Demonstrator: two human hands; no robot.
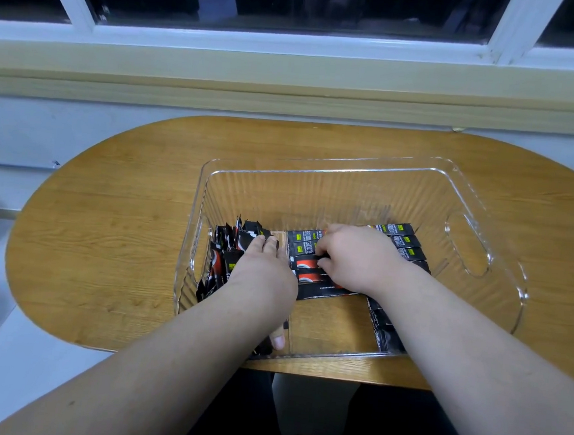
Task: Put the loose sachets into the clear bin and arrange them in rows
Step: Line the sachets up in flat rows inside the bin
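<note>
A clear ribbed bin [350, 174] stands on the wooden table. Black sachets with red and yellow print lie inside it. A bunch of sachets [228, 247] stands on edge against the bin's left wall. My left hand [260, 277] holds that bunch, fingers over its top and thumb near the front wall. A flat row of sachets [404, 242] lies across the middle and right. My right hand [354, 257] pinches a sachet [309, 265] in that flat row. More sachets [388, 335] lie under my right forearm.
The oval wooden table [105, 237] sits against a wall below a window sill [289, 80]. The bin has a cut-out handle [468, 252] on its right side. A white floor or ledge shows at the left.
</note>
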